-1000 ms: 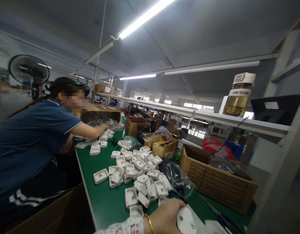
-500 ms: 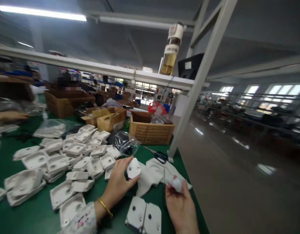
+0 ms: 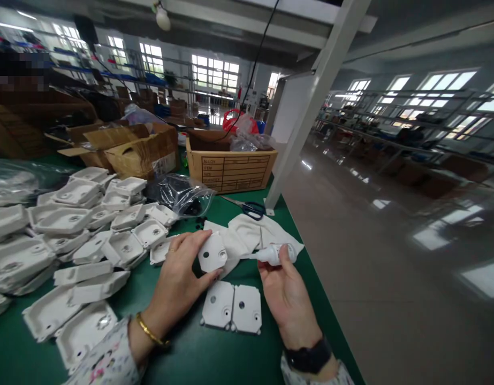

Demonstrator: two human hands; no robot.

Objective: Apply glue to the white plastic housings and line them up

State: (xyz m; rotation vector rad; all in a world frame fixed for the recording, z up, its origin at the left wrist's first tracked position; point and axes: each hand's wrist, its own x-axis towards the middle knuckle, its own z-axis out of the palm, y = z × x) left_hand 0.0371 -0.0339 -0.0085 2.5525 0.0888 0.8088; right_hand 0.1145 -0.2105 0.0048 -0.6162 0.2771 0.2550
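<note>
Between the thumb and fingers of my left hand [image 3: 177, 275] is a white plastic cover [image 3: 213, 253], tilted up, with a dark round spot and a small hole. My right hand [image 3: 285, 291] is closed around a small white squeeze bottle [image 3: 275, 254], whose thin nozzle points left toward the cover, a little apart from it. Two similar white covers, a left one [image 3: 218, 306] and a right one [image 3: 247, 310], lie side by side on the green table [image 3: 182, 358] below my hands. Behind the bottle a white cloth [image 3: 247, 231] is spread out.
Many white plastic housings [image 3: 76, 219] are heaped on the left. Scissors [image 3: 252, 209] lie by the metal post [image 3: 311, 123]. Further back are a clear plastic bag [image 3: 182, 195] with black pieces, a cardboard box [image 3: 230, 170] and an open carton [image 3: 142, 152]. The table's right edge runs past my right hand.
My view has tilted down and nearer the table. The squeeze bottle in my right hand now lies level, its nozzle toward the cover. My left hand still holds the cover.
</note>
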